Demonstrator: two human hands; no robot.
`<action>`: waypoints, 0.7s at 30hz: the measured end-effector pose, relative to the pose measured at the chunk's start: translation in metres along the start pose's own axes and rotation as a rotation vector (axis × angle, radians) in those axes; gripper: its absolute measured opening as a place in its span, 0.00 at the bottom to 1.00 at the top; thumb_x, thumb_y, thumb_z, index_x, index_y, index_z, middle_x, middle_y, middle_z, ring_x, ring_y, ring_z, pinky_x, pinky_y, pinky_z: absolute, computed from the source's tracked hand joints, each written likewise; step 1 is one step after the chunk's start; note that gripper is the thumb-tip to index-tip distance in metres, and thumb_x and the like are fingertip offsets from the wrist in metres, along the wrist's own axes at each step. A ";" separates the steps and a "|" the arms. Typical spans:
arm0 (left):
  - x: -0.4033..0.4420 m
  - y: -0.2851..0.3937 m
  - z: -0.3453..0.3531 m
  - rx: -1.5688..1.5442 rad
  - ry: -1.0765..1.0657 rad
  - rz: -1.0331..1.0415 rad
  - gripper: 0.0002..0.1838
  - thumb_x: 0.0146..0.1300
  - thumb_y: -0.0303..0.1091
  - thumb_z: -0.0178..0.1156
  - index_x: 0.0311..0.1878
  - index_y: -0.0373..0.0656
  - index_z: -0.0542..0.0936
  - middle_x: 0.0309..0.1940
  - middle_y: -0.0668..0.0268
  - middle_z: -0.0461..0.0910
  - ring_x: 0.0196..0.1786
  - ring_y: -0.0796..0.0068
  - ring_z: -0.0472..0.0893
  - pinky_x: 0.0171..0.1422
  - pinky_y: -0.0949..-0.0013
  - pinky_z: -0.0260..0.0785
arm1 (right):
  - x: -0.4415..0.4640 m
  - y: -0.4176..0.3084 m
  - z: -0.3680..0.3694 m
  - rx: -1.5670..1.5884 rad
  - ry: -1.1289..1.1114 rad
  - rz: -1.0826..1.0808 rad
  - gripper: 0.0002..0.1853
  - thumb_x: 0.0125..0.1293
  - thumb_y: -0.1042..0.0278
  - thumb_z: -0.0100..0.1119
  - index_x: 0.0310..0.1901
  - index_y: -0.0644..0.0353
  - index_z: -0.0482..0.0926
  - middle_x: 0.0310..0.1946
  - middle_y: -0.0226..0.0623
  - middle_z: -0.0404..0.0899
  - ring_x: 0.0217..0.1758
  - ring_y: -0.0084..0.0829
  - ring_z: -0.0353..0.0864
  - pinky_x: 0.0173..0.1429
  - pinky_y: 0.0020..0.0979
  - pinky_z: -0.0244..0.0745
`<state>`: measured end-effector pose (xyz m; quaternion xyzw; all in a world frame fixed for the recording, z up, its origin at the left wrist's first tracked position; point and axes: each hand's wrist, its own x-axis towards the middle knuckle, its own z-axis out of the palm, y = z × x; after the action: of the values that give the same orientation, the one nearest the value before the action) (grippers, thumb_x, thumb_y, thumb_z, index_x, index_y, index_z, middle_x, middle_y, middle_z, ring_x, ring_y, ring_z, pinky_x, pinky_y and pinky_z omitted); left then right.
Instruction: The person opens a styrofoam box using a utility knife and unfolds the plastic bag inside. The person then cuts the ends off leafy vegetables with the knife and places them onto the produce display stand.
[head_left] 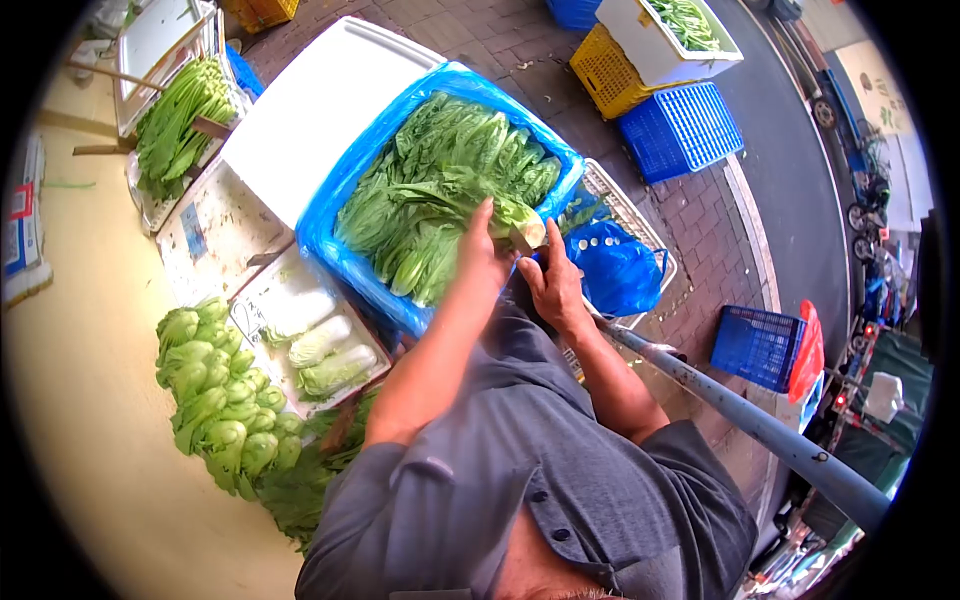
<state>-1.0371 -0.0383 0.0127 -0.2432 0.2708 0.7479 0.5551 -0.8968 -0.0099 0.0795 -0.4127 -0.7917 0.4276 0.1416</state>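
My left hand (484, 252) is closed round the base of a leafy green lettuce head (465, 195), whose pale cut stem end points right. In my right hand (555, 287), between thumb and forefinger, is a small knife (519, 240), its blade close to the stem; the handle is mostly hidden. Under the lettuce head is a box lined with blue plastic (322, 205), filled with more long leafy lettuce (385, 215). Just right of my right hand lies a blue plastic bag (615, 270) in a pale basket (657, 243).
A white lid (315, 105) and a foam box with cabbages (376, 378) lie left, beside piled green heads (225, 410). Blue crates (683, 130) and a yellow crate (605, 72) stand at upper right. A metal pole (740, 413) slants across the lower right.
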 end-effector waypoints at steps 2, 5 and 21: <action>0.000 -0.005 0.001 0.014 0.027 -0.018 0.24 0.66 0.49 0.64 0.55 0.39 0.78 0.50 0.58 0.83 0.50 0.58 0.83 0.57 0.54 0.77 | 0.003 0.006 0.002 -0.017 0.056 -0.106 0.40 0.68 0.60 0.63 0.75 0.66 0.53 0.49 0.57 0.82 0.50 0.53 0.83 0.54 0.41 0.77; -0.006 -0.010 0.009 0.022 0.051 0.008 0.25 0.66 0.50 0.63 0.55 0.38 0.78 0.50 0.58 0.83 0.50 0.59 0.83 0.57 0.56 0.77 | 0.001 0.004 0.000 -0.025 0.073 -0.104 0.40 0.67 0.61 0.64 0.74 0.67 0.55 0.51 0.59 0.81 0.53 0.55 0.82 0.56 0.42 0.77; -0.011 -0.019 0.022 0.086 0.096 -0.055 0.25 0.62 0.47 0.68 0.56 0.40 0.76 0.49 0.55 0.81 0.51 0.52 0.81 0.57 0.43 0.76 | -0.003 0.037 -0.023 0.124 0.082 -0.109 0.24 0.74 0.69 0.54 0.70 0.59 0.69 0.44 0.41 0.84 0.33 0.27 0.82 0.41 0.28 0.79</action>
<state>-1.0175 -0.0267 0.0331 -0.2622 0.3223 0.7076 0.5715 -0.8625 0.0114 0.0642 -0.3768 -0.7783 0.4503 0.2224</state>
